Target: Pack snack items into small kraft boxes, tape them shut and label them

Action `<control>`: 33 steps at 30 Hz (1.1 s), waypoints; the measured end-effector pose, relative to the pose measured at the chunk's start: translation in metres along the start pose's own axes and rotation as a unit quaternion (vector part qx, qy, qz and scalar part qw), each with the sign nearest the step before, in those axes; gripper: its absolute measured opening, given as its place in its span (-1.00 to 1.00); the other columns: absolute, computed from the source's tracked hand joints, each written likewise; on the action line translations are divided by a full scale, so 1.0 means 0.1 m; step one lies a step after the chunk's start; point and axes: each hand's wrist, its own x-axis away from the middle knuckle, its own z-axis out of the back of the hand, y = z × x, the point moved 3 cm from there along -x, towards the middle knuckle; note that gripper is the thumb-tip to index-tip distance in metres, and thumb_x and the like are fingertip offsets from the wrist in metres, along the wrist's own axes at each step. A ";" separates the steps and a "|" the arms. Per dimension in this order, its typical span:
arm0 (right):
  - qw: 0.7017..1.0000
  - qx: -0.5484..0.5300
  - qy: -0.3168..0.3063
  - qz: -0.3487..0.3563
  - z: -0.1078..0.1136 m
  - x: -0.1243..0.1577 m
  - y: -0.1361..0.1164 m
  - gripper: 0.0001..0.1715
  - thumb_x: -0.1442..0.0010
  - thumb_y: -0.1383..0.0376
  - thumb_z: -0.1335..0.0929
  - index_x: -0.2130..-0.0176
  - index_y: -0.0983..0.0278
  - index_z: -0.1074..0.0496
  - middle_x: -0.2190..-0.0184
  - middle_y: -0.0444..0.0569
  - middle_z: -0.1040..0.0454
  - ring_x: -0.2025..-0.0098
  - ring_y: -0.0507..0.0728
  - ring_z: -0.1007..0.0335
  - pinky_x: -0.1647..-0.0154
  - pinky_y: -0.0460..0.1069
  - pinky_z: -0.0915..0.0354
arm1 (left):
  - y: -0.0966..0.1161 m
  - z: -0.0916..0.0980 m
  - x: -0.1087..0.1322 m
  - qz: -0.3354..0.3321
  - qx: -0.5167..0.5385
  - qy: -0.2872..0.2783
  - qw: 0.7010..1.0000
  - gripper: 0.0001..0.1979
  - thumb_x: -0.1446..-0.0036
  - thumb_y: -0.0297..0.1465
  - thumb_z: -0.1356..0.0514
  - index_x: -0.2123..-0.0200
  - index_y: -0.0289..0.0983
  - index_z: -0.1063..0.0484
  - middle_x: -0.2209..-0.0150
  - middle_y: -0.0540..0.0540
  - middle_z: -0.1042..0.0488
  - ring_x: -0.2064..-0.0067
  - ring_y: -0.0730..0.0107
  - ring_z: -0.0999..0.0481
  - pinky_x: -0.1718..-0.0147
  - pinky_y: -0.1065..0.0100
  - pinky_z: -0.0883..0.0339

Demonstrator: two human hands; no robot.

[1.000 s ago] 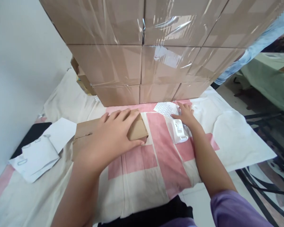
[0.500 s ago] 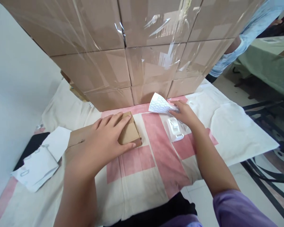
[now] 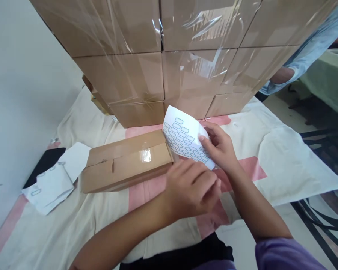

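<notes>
My right hand is closed on a white sticker sheet printed with rows of small blue-outlined rounded rectangles. The sheet bends slightly, its upper left corner raised. In front of its lower edge is my left hand, fingers curled in; whether anything lies between them is hidden. A long brown cardboard box lies to the left of both hands, a piece of shiny clear tape across its top seam. The white tape dispenser is now covered by the sheet and my hands.
Behind stands a tall stack of taped cartons. Cut white papers and a dark flat object lie at the left on the cloth-covered table. A person's blue sleeve shows at right, beyond the stack.
My left hand has left the box and moved right, curling its fingers beside the sheet. My right hand has raised and turned the sticker sheet, so more of its printed face shows.
</notes>
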 end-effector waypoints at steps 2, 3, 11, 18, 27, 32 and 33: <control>0.997 -0.069 -0.005 -0.024 -0.08 0.02 0.00 -0.47 -0.26 0.03 -0.42 -0.15 0.11 -0.37 -0.09 0.02 -0.50 -0.05 0.23 -0.48 0.01 0.13 -0.44 | -0.04 -0.32 0.20 0.041 0.100 -0.007 0.994 -0.85 -0.20 -0.41 -0.17 0.44 -0.19 -0.33 0.51 -0.01 -0.45 0.44 0.36 -0.39 0.43 0.24 -0.25; 0.994 -0.100 -0.007 -0.035 -0.11 0.02 0.01 -0.47 -0.23 0.02 -0.44 -0.12 0.11 -0.36 -0.09 0.02 -0.50 -0.06 0.23 -0.48 0.01 0.12 -0.44 | -0.09 -0.46 0.30 0.081 0.150 -0.010 0.985 -0.85 -0.23 -0.40 -0.15 0.43 -0.19 -0.34 0.50 -0.01 -0.45 0.44 0.37 -0.40 0.43 0.25 -0.27; 0.980 -0.139 0.062 -0.130 -0.21 0.02 0.27 -0.64 -0.20 0.03 -0.42 0.23 0.15 -0.22 0.28 -0.08 -0.51 0.25 0.16 -0.49 0.27 0.05 -0.44 | -0.60 -0.84 0.64 0.358 0.271 0.080 0.890 -0.68 -0.15 -0.21 -0.32 0.13 -0.14 -0.28 0.29 -0.01 -0.36 0.35 0.41 -0.41 0.38 0.34 -0.35; 0.967 -0.154 0.078 -0.187 -0.31 0.08 0.37 -0.64 -0.18 0.05 -0.42 0.13 0.21 -0.38 0.24 -0.02 -0.58 0.28 0.19 -0.53 0.28 0.09 -0.47 | -0.62 -0.79 0.57 0.352 0.185 0.102 0.912 -0.49 -0.09 -0.28 -0.38 -0.06 -0.13 -0.25 -0.07 -0.17 -0.28 -0.17 0.14 -0.36 -0.20 0.08 -0.30; 0.984 -0.028 0.107 -0.140 -0.31 0.14 0.35 -0.66 -0.18 0.03 -0.45 0.26 0.23 -0.44 0.38 -0.08 -0.51 0.35 0.16 -0.45 0.32 0.06 -0.42 | -0.68 -0.78 0.57 0.337 0.181 0.104 0.918 -0.67 -0.27 -0.30 -0.24 -0.08 -0.13 -0.31 -0.08 -0.16 -0.29 -0.22 0.21 -0.33 -0.27 0.15 -0.22; 0.985 0.004 0.121 -0.125 -0.29 0.13 0.33 -0.70 -0.20 0.05 -0.42 0.30 0.22 -0.41 0.42 -0.09 -0.45 0.38 0.14 -0.39 0.37 0.03 -0.36 | -0.69 -0.80 0.58 0.349 0.197 0.115 0.909 -0.84 -0.37 -0.31 -0.10 0.02 -0.17 -0.26 -0.07 -0.18 -0.33 -0.20 0.25 -0.36 -0.25 0.18 -0.21; 0.984 0.005 0.125 -0.123 -0.28 0.13 0.33 -0.71 -0.20 0.05 -0.43 0.30 0.22 -0.41 0.42 -0.09 -0.45 0.38 0.14 -0.38 0.37 0.03 -0.36 | -0.70 -0.81 0.59 0.356 0.200 0.116 0.906 -0.88 -0.38 -0.31 -0.07 0.06 -0.17 -0.25 -0.07 -0.19 -0.33 -0.21 0.25 -0.36 -0.25 0.18 -0.22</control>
